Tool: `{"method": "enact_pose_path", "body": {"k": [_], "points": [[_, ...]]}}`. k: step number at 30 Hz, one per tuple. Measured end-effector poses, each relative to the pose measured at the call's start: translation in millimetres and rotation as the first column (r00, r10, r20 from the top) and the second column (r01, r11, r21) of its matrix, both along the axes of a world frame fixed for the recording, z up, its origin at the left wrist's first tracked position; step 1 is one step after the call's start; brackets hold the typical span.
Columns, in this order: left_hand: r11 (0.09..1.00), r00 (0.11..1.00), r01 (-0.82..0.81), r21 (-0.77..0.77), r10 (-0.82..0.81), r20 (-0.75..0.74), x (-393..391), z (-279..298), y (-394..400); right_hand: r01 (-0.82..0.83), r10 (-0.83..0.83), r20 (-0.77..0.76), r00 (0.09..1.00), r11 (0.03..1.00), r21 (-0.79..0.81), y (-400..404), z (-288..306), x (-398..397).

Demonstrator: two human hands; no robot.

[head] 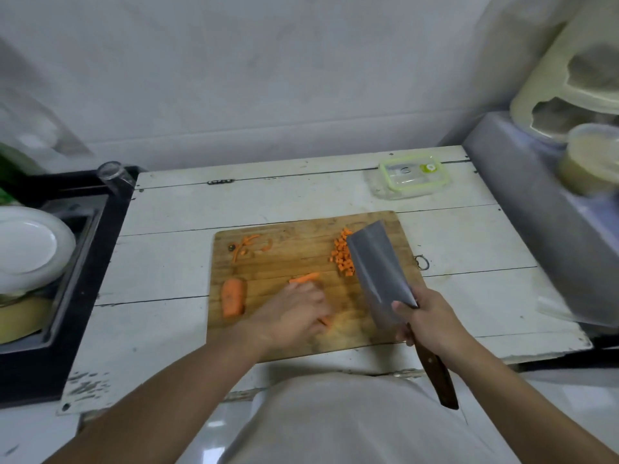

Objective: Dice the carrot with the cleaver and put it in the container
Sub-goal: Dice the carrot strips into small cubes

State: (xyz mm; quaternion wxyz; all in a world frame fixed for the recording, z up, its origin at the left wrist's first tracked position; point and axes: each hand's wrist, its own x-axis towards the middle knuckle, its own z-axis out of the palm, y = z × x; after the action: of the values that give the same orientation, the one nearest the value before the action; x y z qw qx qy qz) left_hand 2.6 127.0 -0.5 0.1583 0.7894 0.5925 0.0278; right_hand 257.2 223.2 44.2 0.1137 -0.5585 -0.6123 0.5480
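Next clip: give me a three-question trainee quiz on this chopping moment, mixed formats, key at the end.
1. True or false: the container has its lid on.
2. Which hand grips the cleaver? A) left B) right C) both
3. Fill in: the diced carrot pile lies on the ___, against the blade's left side.

Key:
1. True; the green-rimmed lid is on.
2. B; the right hand holds it, while the left hand holds carrot strips.
3. Cutting board.
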Motion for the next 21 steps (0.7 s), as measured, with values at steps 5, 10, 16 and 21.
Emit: {"method": "enact_pose_path", "body": {"k": [5,10,16,21], "points": [[0.910,0.888,-0.412,0.035,0.410,-0.206,-21.7,2.8,-25.4,-0.054,0.053,0.036,0.998,0.998,0.020,-2.0,2.4,-6.8],[0.810,0.800,-0.586,0.022,0.583,-0.142,-22.2,3.7,8.8,-0.092,0.088,0.110,0.990,0.995,0.039,-6.3,3.1,-14.2],[0.559,0.635,-0.710,-0.429,0.771,-0.047,23.1,9.0,49.9,-0.252,0.200,0.324,0.925,0.959,0.127,-13.6,1.0,-21.7],[0.146,-0.105,-0.465,-0.873,0.970,0.218,53.4,4.9,28.7,-0.452,0.306,0.489,0.817,0.866,0.214,-24.7,-1.7,-26.6]]}}
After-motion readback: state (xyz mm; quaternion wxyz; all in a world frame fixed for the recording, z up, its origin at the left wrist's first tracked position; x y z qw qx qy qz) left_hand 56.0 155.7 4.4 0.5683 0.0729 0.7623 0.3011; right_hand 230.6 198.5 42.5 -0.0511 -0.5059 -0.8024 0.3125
